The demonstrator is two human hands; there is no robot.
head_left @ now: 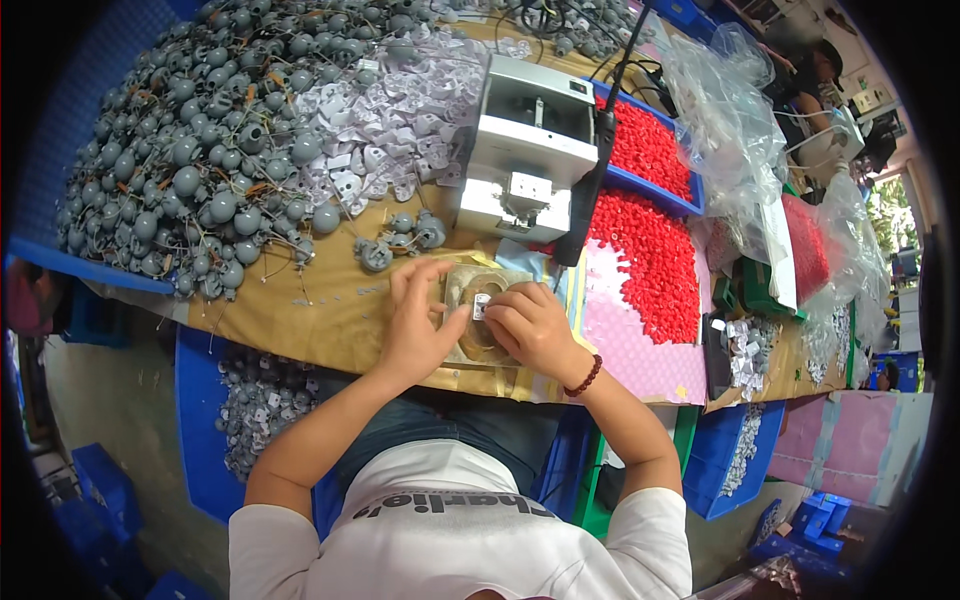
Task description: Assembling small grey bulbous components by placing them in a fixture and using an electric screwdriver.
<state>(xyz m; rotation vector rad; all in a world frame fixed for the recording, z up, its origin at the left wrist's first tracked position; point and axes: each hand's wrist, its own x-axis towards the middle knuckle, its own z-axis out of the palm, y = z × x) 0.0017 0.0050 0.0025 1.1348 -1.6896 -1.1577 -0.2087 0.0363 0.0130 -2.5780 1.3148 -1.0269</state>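
Note:
A small white plastic piece (481,306) sits over the round hollow of a worn, tan block-like fixture (463,349) at the table's front edge. With fingertips pinched together, my right hand (532,325) grips the right side of that piece. My left hand (417,318) is at the fixture's left side, fingers apart, its thumb tip close to the piece. Just beyond my left hand lie several grey round-bodied parts (400,238). Behind the fixture stands a white and grey bench machine (530,150).
Grey ball-shaped parts with wires (190,150) are heaped at the left, beside a pile of white plastic pieces (385,125). Small red parts (655,270) cover a pink sheet (620,350) at the right. A blue tray (690,205) and clear plastic bags (725,130) stand behind them.

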